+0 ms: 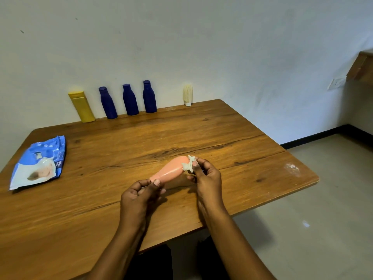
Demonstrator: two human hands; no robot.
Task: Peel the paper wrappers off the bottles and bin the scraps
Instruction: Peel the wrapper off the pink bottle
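Head view | left hand [141, 190] grips the smooth pink bottle [171, 171] by its narrow neck | right hand [205, 174] pinches crumpled white paper [188, 165] | grained wooden table [222, 128].

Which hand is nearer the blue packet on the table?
Left. The left hand holds the narrow end of the pink bottle, to the right of the blue packet; the right hand, pinching the paper scrap, sits farther right.
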